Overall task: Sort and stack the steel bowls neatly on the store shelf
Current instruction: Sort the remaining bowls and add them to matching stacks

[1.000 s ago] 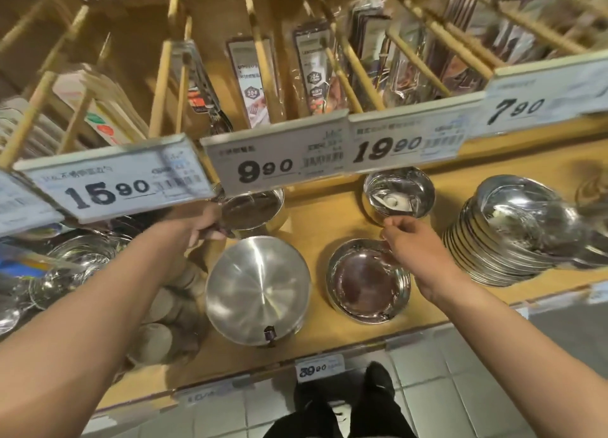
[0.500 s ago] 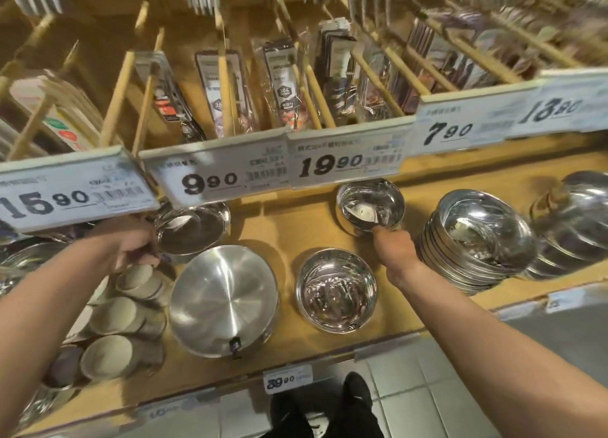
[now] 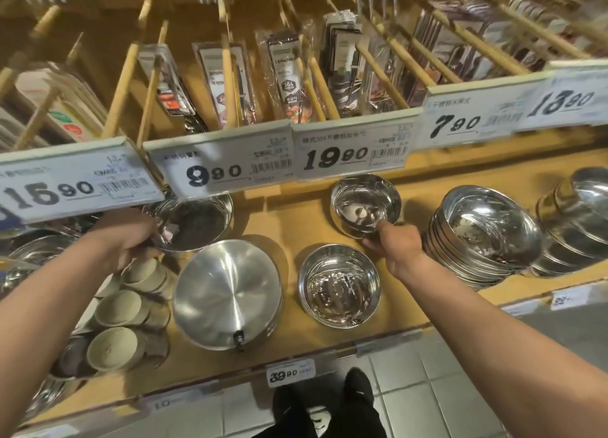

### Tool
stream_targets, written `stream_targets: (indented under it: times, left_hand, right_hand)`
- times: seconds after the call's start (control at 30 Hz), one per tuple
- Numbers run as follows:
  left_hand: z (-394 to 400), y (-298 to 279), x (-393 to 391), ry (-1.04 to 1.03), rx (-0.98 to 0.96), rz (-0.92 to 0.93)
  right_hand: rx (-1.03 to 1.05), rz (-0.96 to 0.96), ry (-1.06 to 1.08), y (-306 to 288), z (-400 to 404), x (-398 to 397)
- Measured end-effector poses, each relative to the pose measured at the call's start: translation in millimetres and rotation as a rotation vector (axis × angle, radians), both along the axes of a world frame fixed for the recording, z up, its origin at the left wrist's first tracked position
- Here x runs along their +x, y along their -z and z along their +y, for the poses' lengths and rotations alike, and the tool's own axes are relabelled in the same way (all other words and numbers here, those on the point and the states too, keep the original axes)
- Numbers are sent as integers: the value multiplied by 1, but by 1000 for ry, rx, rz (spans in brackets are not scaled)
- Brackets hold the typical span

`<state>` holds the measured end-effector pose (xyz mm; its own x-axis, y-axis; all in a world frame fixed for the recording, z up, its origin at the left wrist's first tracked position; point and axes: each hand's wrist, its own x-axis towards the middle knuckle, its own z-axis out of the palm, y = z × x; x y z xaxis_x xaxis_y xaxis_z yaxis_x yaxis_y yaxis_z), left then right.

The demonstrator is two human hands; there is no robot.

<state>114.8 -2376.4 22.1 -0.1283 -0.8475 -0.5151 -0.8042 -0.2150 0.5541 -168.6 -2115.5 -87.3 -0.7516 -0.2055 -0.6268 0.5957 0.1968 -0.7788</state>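
On the wooden shelf (image 3: 289, 237) my left hand (image 3: 126, 240) grips the near rim of a dark-looking steel bowl (image 3: 197, 222) at the back left. My right hand (image 3: 396, 245) holds the near rim of a small shiny steel bowl (image 3: 363, 204) at the back middle. In front of that bowl another small steel bowl stack (image 3: 339, 286) stands on the shelf. A wide steel pan (image 3: 227, 294) with a small tag lies between my arms. A tall leaning stack of steel bowls (image 3: 480, 237) stands to the right.
More steel bowls (image 3: 579, 220) lean at the far right. Beige-lined cups (image 3: 121, 309) lie on their sides at the left. Price tags (image 3: 227, 167) overhang the shelf from the upper rack of packaged cutlery (image 3: 286, 75). My shoes (image 3: 358, 391) stand on tiled floor below.
The view has shifted left and down across the shelf. My right hand moved from the front small bowl's rim to the back small bowl and took hold. My left hand stays on the dark bowl.
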Motion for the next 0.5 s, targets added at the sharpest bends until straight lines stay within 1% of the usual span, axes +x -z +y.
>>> stream_targets:
  times: [0.27, 0.4, 0.5]
  left_hand:
    - [-7, 2, 7, -50, -17, 91]
    - [-11, 1, 13, -52, 17, 77]
    - [-10, -2, 15, -36, 22, 85]
  right_hand:
    - [-42, 26, -53, -35, -3, 13]
    - [-77, 8, -98, -50, 2, 23]
    - [-80, 38, -147, -60, 9, 32]
